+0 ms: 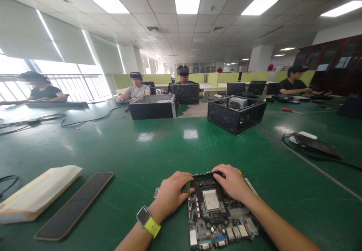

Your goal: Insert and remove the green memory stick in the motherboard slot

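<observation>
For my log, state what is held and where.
Left hand holds what looks like a green memory module, near its right end; right hand touches the motherboard at its far edge.

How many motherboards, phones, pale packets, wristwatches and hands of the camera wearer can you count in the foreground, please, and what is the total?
Motherboard: 1
Phone: 1
Pale packet: 1
Wristwatch: 1
Wearer's hands: 2 (left hand, right hand)
Total: 6

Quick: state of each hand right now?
Left hand: closed on a small green circuit board.
Right hand: fingers bent at the motherboard's far edge; whether its grip is closed cannot be told.
</observation>
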A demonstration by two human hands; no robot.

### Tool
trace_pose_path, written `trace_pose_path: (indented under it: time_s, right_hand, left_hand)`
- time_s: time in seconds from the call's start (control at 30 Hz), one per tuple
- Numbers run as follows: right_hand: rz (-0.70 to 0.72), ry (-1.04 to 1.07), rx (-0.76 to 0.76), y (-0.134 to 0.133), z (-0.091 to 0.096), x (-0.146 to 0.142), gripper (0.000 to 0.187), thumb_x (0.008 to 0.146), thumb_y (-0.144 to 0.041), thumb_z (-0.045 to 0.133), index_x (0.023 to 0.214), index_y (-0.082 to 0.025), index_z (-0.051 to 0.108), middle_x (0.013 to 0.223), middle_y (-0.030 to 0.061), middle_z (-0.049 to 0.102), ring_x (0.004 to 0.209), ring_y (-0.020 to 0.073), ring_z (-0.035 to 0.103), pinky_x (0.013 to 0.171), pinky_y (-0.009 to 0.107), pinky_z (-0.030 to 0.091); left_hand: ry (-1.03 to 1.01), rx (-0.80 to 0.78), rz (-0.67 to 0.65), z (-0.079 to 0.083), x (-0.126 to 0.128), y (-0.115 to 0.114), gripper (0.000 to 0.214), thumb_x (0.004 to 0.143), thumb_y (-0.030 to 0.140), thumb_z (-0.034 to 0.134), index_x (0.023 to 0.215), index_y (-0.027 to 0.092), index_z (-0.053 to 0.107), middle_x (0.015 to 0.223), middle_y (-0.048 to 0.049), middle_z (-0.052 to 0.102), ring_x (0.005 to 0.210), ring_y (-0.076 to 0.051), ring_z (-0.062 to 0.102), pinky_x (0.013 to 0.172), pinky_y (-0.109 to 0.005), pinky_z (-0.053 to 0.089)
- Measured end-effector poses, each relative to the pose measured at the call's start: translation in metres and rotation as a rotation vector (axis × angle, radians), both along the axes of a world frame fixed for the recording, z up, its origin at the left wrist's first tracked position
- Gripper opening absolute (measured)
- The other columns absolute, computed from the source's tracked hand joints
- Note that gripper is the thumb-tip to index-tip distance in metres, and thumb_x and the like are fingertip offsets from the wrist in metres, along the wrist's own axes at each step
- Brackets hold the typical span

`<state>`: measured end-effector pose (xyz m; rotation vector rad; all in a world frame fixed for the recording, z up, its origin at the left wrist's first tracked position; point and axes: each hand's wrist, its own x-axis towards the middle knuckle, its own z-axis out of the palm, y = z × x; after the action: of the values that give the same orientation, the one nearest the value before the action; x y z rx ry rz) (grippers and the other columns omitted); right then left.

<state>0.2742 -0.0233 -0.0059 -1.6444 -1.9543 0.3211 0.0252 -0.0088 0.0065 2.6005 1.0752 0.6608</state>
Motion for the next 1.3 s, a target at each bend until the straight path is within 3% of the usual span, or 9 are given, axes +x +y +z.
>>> trace_pose_path:
  time_s: [0.33,0.47,0.63,0.77,0.87,0.93,1.03,1.17,1.3]
  right_hand:
    - [0.056,0.202,0.059,0.008,0.002,0.004,0.018,0.082,-0.033,0.052,0.080,-0.021,0.065,0.083,0.0016,0.067,0.082,0.0184,0.058,0.078,0.031,0.040]
    - [0.053,0.658,0.134,0.010,0.009,0.008,0.020,0.078,-0.038,0.058,0.076,-0.018,0.064,0.082,0.0029,0.066,0.081,0.0181,0.058,0.075,0.031,0.044]
    - [-0.032,1.370,0.145,0.007,0.025,0.013,0.021,0.069,-0.033,0.069,0.070,-0.021,0.052,0.089,0.0024,0.068,0.082,0.0177,0.062,0.072,0.031,0.050]
    - [0.004,1.550,0.097,0.000,0.038,0.015,0.020,0.073,-0.030,0.061,0.069,-0.022,0.043,0.068,-0.0031,0.062,0.079,0.0183,0.064,0.076,0.035,0.051]
    - [0.063,1.532,0.023,-0.007,0.044,0.012,0.023,0.076,-0.032,0.055,0.067,-0.022,0.037,0.057,-0.0078,0.046,0.054,0.0111,0.055,0.057,0.027,0.050]
    - [0.130,1.455,-0.058,-0.013,0.047,0.008,0.025,0.079,-0.035,0.055,0.069,-0.023,0.036,0.056,-0.0094,0.039,0.039,0.0056,0.037,0.039,0.018,0.035]
    - [0.202,1.177,-0.147,-0.021,0.047,-0.003,0.024,0.079,-0.039,0.058,0.074,-0.023,0.041,0.052,-0.0108,0.032,0.037,0.0043,0.020,0.034,0.017,0.018]
    - [0.243,0.652,-0.083,-0.030,0.045,-0.019,0.023,0.078,-0.038,0.061,0.069,-0.018,0.054,0.056,-0.0061,0.043,0.052,0.0078,0.037,0.049,0.020,0.031]
    - [0.305,0.544,-0.133,-0.035,0.042,-0.030,0.028,0.084,-0.040,0.054,0.072,-0.016,0.060,0.062,-0.0031,0.053,0.060,0.0100,0.046,0.056,0.021,0.035]
  left_hand:
    - [0.006,0.054,-0.022,-0.003,0.002,0.001,0.024,0.083,0.027,0.059,0.107,0.027,0.061,0.122,-0.0014,0.060,0.109,-0.019,0.055,0.092,-0.033,0.048]
    - [-0.075,0.146,0.044,0.000,0.004,0.000,0.018,0.085,0.031,0.056,0.101,0.025,0.062,0.123,-0.0041,0.057,0.108,-0.020,0.055,0.089,-0.032,0.048]
    - [-0.171,0.217,0.189,0.004,0.001,0.000,0.032,0.083,0.049,0.056,0.097,0.020,0.059,0.084,-0.0031,0.061,0.076,-0.017,0.057,0.068,-0.027,0.046]
    - [-0.220,0.225,0.180,0.012,-0.002,-0.003,0.033,0.090,0.044,0.043,0.105,0.020,0.057,0.088,-0.0042,0.058,0.079,-0.018,0.055,0.071,-0.029,0.045]
    - [-0.285,0.227,0.096,0.018,-0.001,-0.008,0.032,0.093,0.032,0.029,0.106,0.019,0.055,0.097,-0.0065,0.054,0.088,-0.019,0.053,0.076,-0.031,0.044]
    - [-0.300,0.247,0.070,0.021,0.001,-0.012,0.028,0.091,0.031,0.034,0.101,0.018,0.056,0.097,-0.0071,0.052,0.087,-0.019,0.051,0.075,-0.031,0.044]
    - [-0.251,0.295,0.036,0.021,0.004,-0.016,0.023,0.089,0.038,0.046,0.091,0.018,0.058,0.092,-0.0069,0.052,0.084,-0.020,0.049,0.073,-0.032,0.042]
    - [-0.182,0.392,-0.033,0.023,0.011,-0.025,0.029,0.089,0.044,0.048,0.099,0.019,0.059,0.092,-0.0072,0.053,0.086,-0.022,0.047,0.076,-0.035,0.039]
    - [-0.170,0.454,-0.131,0.030,0.021,-0.040,0.031,0.087,0.043,0.050,0.106,0.020,0.058,0.095,-0.0079,0.055,0.087,-0.022,0.047,0.078,-0.038,0.038]
